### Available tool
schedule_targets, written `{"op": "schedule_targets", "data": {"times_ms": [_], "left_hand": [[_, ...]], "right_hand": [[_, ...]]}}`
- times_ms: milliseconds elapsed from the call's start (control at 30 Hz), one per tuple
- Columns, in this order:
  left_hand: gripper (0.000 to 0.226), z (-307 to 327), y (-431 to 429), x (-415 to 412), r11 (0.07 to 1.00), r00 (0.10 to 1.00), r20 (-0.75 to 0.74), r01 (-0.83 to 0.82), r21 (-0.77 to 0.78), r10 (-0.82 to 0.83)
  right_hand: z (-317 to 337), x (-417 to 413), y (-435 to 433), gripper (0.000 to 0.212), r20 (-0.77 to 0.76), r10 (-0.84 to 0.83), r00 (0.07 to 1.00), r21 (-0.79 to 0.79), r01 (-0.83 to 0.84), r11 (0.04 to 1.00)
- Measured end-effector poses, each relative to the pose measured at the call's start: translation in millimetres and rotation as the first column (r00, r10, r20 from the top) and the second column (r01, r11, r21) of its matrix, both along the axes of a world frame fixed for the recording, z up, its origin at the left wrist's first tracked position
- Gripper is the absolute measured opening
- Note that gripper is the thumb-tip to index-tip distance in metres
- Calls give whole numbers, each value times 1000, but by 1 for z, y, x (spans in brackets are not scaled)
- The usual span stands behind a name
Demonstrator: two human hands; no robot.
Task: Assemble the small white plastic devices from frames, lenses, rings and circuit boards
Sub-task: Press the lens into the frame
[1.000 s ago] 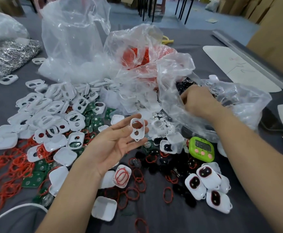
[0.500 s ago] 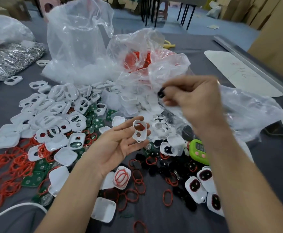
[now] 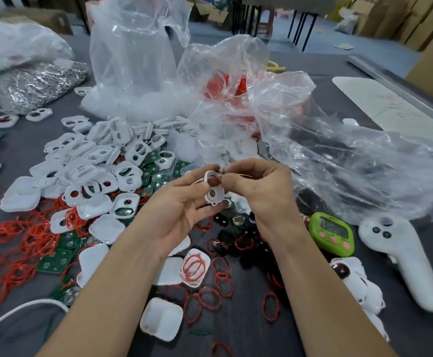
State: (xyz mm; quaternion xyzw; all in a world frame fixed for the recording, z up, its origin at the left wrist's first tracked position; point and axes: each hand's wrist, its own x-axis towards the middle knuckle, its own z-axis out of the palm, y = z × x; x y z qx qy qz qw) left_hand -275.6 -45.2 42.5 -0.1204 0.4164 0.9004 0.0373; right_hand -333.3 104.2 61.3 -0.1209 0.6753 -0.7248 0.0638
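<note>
White frame (image 3: 213,193) is held by curled fingers of the left hand (image 3: 182,212) above the worktop (image 3: 249,336). Fingers of the right hand (image 3: 259,191) are clamped on its upper opening.

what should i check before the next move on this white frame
1. Left hand grips the white frame: ok.
2. Right hand pinches the frame's upper end: ok.
3. A lens in the right fingertips, lined up with the upper hole: cannot tell, the fingers hide it.
4. Frame's lower hole clear: ok.
5. Red rings lying near on the table: ok.
</note>
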Motion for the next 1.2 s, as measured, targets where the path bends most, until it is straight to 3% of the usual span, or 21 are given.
{"op": "schedule_targets", "data": {"times_ms": [167, 267, 600, 767, 900, 1100, 1200], "left_hand": [[36, 0, 0, 0, 1000, 1000, 8, 11, 12, -12], [37, -1, -1, -1, 1000, 1000, 24, 9, 9, -10], [35, -3, 2, 0, 999, 999, 40, 8, -34, -7], [35, -2, 3, 0, 999, 999, 42, 16, -29, -15], [32, -2, 5, 1, 993, 998, 56, -8, -120, 14], [34, -5, 11, 0, 941, 984, 13, -166, -295, 178], [33, -6, 12, 0, 896, 964, -2, -247, -368, 265]], "right_hand": [[-9, 0, 5, 33, 21, -4, 1000, -10, 4, 1000], [-10, -1, 5, 30, -8, -44, 999, 51, 45, 998], [-4, 13, 0, 43, -363, -65, 930, 339, 197, 920], [-7, 10, -1, 34, -282, -73, 957, 348, 173, 922], [-12, 9, -6, 45, -265, -65, 962, 368, 163, 915], [-15, 18, -13, 35, -387, -24, 922, 377, 182, 908], [-14, 19, -11, 31, -322, -34, 946, 299, 136, 945]]}}
